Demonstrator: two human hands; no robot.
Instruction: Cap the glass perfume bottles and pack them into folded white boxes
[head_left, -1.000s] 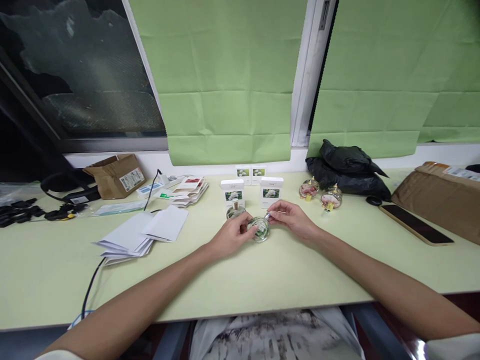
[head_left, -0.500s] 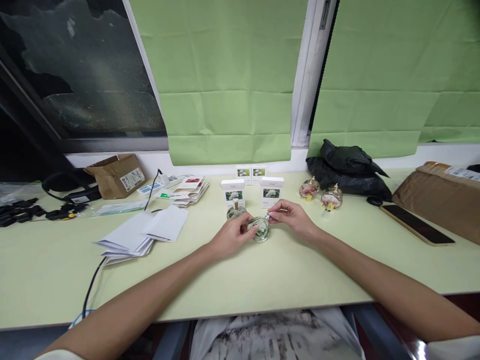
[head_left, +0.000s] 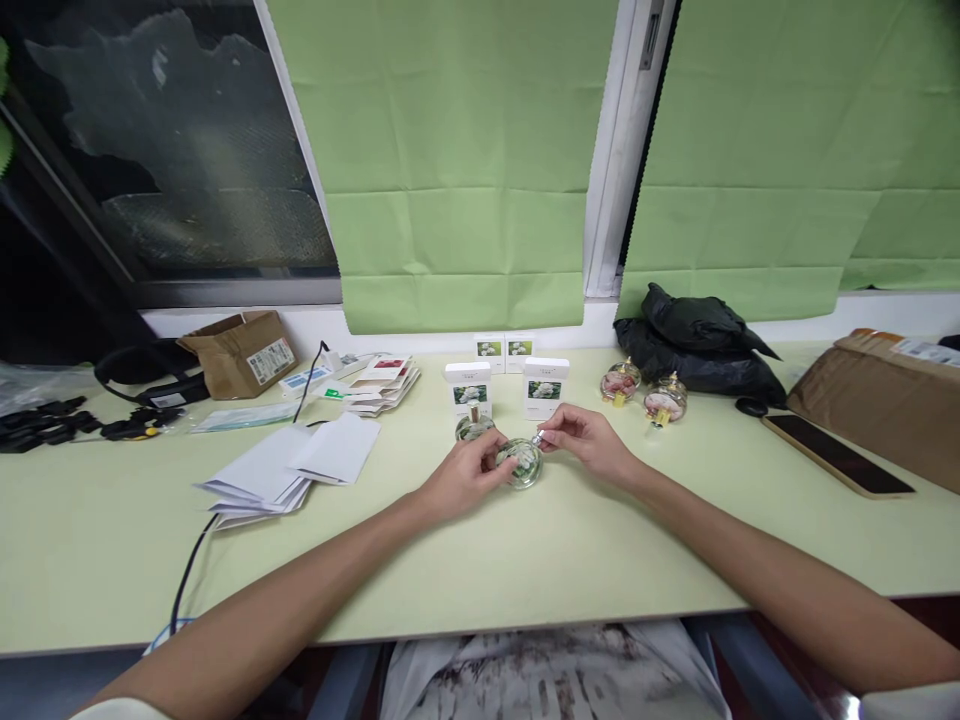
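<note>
A round clear glass bottle (head_left: 523, 463) with white and green inside lies on the pale green table (head_left: 480, 560), near its middle. My left hand (head_left: 465, 476) grips its left side with closed fingers. My right hand (head_left: 587, 440) pinches the small silver top at the bottle's upper right. A second similar bottle (head_left: 472, 425) stands just behind my left hand. Two white boxes with a flower picture (head_left: 468, 386) (head_left: 545, 385) stand right behind the bottles.
Two smaller white boxes (head_left: 504, 350) stand by the wall. Two pinkish round bottles (head_left: 619, 382) (head_left: 664, 401) sit before a black bag (head_left: 697, 345). A phone (head_left: 836, 455) and brown parcel (head_left: 877, 400) lie right. White envelopes (head_left: 289, 465), cards (head_left: 379, 383), a cable and a cardboard box (head_left: 240, 350) lie left.
Hands and bottle stay in about the same place. The view has shifted slightly, so everything sits a little lower and to the right.
</note>
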